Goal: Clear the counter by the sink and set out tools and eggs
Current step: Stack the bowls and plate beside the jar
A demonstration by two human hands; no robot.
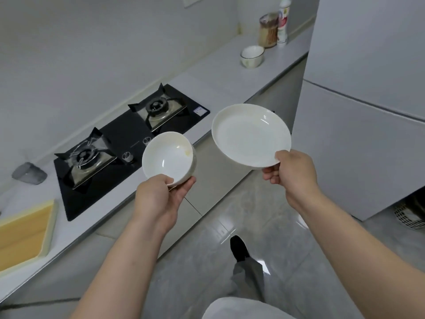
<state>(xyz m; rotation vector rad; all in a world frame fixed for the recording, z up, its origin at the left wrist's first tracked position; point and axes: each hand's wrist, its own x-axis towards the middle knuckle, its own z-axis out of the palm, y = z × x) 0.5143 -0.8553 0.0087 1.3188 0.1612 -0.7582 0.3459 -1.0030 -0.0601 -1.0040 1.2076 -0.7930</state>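
My left hand (161, 194) grips a white bowl (169, 157) by its near rim, thumb inside, and holds it in the air over the counter's front edge. The bowl is empty apart from a small yellowish smear near its far rim. My right hand (292, 171) pinches the near edge of a white plate (248, 134), held tilted above the floor to the right of the counter. The plate is empty. The white counter (218, 72) runs from lower left to upper right.
A black two-burner gas hob (128, 137) is set into the counter. A wooden cutting board (23, 233) lies at the left edge, a grey object (29, 173) behind it. Far along stand a small bowl (252, 56), a jar (268, 31) and a bottle (282, 21). A white fridge (368, 100) stands right.
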